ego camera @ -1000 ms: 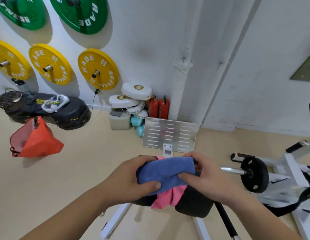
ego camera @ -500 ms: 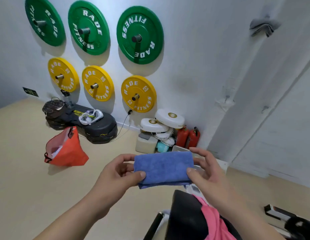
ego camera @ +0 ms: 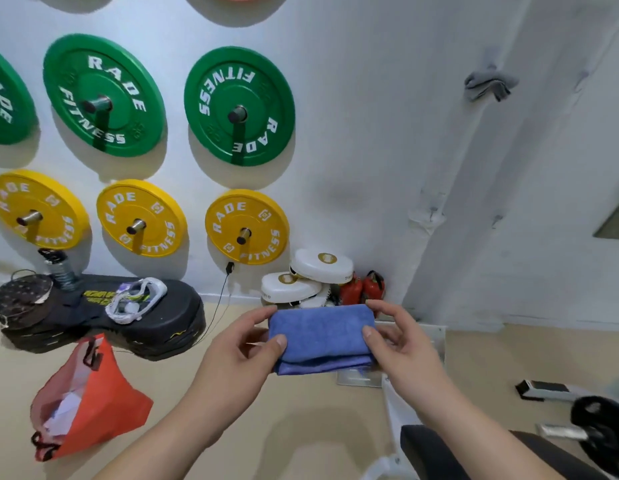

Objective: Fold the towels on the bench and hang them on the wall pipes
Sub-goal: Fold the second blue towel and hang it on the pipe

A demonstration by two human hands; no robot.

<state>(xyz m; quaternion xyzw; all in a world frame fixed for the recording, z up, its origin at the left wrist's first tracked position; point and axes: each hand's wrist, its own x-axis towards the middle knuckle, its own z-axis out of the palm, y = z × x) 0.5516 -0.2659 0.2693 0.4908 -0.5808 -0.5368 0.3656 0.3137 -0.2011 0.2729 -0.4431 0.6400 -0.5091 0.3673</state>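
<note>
Head view: the blue towel point(ego camera: 321, 334) is folded into a neat rectangle, pinched at either end by the left hand point(ego camera: 238, 344) and right hand point(ego camera: 401, 344), held in the air before the wall. A grey towel point(ego camera: 488, 83) already hangs on the wall pipe point(ego camera: 453, 161), so hanging this one remains. White pads point(ego camera: 308, 278) and fire extinguishers point(ego camera: 361, 289) crowd the pipe's foot. The bench point(ego camera: 436, 452) is at lower right.

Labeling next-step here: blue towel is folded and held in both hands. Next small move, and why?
Probably lift the blue towel up and to the right toward the wall pipe. It looks fully folded, the left hand and right hand pinch its ends in mid-air, and a grey towel already hangs on that pipe.
</note>
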